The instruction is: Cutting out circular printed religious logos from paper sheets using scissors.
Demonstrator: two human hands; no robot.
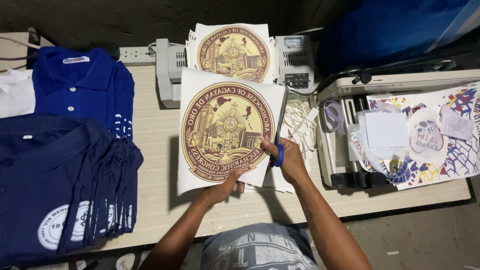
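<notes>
Your left hand [223, 189] pinches the bottom edge of the printed sheet [227, 127], holding it up over the table [155, 150] w/ the round maroon-and-gold emblem facing you. Your right hand [287, 159] is closed through the blue-handled scissors [280, 131], just right of the sheet. The blades run up along its right edge, long axis near vertical, so the paper lies left of the blades. Prob. already biting the margin, but that's hard to tell. Offcut strips [300, 122] lie behind.

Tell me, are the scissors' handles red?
No, the scissors in the right hand have blue handles, cutting the white sheet with a round maroon-and-gold emblem.
</notes>
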